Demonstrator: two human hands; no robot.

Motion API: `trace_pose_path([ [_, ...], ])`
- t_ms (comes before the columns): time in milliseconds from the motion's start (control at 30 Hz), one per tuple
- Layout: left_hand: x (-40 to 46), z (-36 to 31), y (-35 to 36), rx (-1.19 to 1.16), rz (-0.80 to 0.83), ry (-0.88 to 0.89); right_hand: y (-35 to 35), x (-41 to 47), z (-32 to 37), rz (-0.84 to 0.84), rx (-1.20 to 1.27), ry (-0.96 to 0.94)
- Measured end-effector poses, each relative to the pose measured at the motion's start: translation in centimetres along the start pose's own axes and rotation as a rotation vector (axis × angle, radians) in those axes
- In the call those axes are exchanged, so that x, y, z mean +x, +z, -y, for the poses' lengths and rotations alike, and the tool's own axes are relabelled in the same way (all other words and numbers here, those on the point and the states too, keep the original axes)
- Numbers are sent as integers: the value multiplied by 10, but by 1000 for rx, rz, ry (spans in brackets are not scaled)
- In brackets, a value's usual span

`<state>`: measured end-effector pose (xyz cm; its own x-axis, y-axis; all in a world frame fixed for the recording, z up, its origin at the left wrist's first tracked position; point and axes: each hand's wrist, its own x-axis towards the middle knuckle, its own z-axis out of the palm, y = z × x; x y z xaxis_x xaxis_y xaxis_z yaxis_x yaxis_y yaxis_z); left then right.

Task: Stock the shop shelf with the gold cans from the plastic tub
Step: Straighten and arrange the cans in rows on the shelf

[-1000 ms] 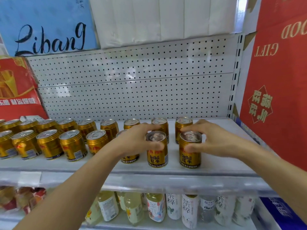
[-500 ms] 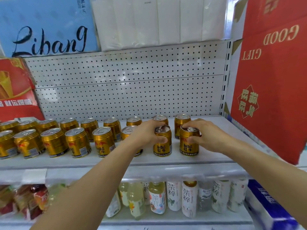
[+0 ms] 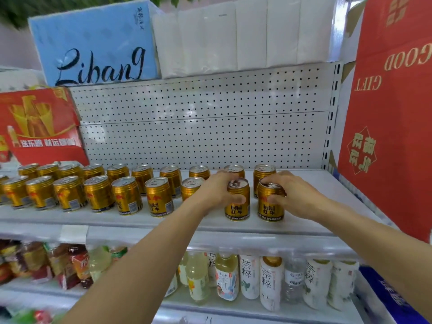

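Note:
Two rows of gold cans (image 3: 126,195) stand on the white shop shelf (image 3: 163,220). My left hand (image 3: 215,190) wraps a gold can (image 3: 238,206) at the right end of the front row. My right hand (image 3: 294,195) grips the top and side of another gold can (image 3: 271,206) just to its right. Both held cans stand upright on the shelf, labels facing me. Behind them stand two back-row cans (image 3: 264,171). The plastic tub is out of view.
A red gift box (image 3: 392,127) leans at the shelf's right end, a red carton (image 3: 39,127) at the back left. Tissue packs (image 3: 243,36) sit on the top shelf. Drink bottles (image 3: 271,281) fill the lower shelf. Bare shelf (image 3: 327,190) lies right of the held cans.
Both hands have pushed their cans a little further back on the shelf, in line with the front row. The camera has pulled back and tilted up.

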<state>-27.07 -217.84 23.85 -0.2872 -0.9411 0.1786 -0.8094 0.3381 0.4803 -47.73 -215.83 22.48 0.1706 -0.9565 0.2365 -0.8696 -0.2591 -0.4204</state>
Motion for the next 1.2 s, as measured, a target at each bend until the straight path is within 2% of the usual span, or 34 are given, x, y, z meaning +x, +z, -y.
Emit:
trace_pose_path([
  [133, -20, 15, -19, 33, -112, 49, -3, -3, 4, -88, -143, -35],
  [233, -22, 42, -56, 8, -182, 25, -10, 3, 21, -200, -93, -63],
  [300, -16, 61, -78, -10, -164, 15, -12, 10, 39, -219, -27, -68],
  [400, -8, 77, -90, -11, 64, 6, -8, 20, 64, -120, 14, -62],
  [467, -6, 81, -85, 93, 180, 14, 0, 25, 77, 2, -47, -55],
  [533, -2, 84, -78, 170, 183, 47, 8, 30, 87, 66, -130, -24],
  [700, 3, 85, -75, 201, 131, 101, 16, 34, 93, 89, -195, 0],
  [900, 4, 84, -74, 129, 160, 168, 15, 35, 90, 64, -200, -19],
  [1067, 9, 87, -76, 84, 201, 154, 12, 38, 88, 99, -207, -32],
  [1133, 20, 89, -85, -79, 118, 128, 6, 45, 87, 61, -139, -42],
  [1200, 41, 96, -92, -110, -9, 107, 0, 61, 84, -24, -77, -31],
])
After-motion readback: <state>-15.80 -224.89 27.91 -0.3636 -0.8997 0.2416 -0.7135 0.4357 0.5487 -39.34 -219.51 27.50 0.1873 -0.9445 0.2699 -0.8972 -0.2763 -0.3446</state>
